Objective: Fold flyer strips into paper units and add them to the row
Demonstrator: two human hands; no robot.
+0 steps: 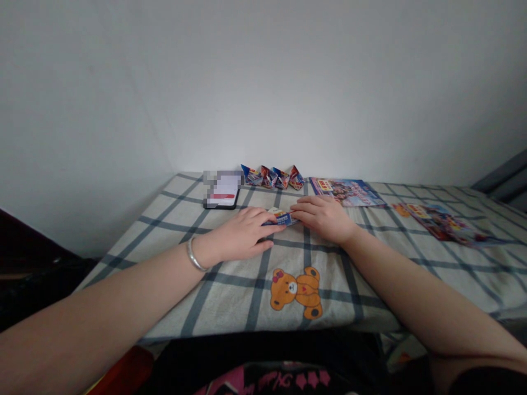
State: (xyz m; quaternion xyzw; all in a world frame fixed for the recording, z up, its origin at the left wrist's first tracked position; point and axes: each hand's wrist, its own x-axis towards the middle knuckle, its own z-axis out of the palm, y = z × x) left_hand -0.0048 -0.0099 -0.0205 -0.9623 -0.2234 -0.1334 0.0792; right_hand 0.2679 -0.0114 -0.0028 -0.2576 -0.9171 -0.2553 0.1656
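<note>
A small folded piece of printed paper (282,218) lies on the checked cloth (230,274) between my hands. My left hand (242,235), with a silver bangle at the wrist, lies flat over the paper's left end with its fingers pressing it down. My right hand (323,217) rests palm down on the paper's right end, its fingers together on the paper. Most of the paper is hidden under the fingers.
Several folded paper shapes (272,176) stand in a row at the far edge by the wall. A phone (223,193) lies to their left. A printed leaflet (346,191) lies behind my right hand, another leaflet (442,222) farther right. A bear print (297,291) marks the cloth.
</note>
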